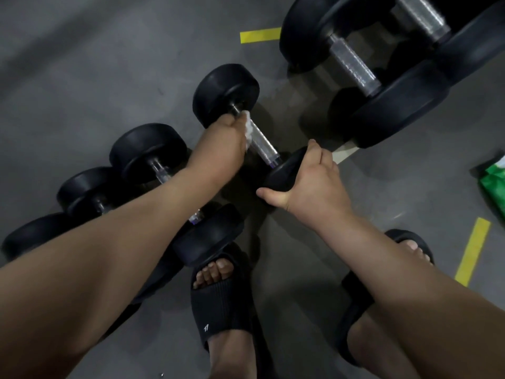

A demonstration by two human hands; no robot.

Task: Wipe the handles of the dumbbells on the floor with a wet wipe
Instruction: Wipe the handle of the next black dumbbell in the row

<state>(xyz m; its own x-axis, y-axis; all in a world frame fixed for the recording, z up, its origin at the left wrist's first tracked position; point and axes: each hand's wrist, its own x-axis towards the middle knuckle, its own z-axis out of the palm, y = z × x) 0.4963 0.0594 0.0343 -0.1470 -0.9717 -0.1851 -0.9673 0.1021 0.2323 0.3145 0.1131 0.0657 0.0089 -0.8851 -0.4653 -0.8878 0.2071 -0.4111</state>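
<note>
We see black slide sandals (221,305) on the grey floor (82,77), a yellow tape strip (259,35) far ahead, and a second yellow strip (472,251) at right, near a green-and-white packet (493,184).

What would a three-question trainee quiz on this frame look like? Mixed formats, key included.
1. True or false: the left hand holds the wet wipe against the dumbbell handle.
2. Pick one: the right hand grips A) the near head of that same dumbbell, B) the green packet, C) a slipper.
3. Fill the gap: the wipe sits at the end of the handle by the ____ head (near or far).

Key: 1 true; 2 A; 3 far.
</note>
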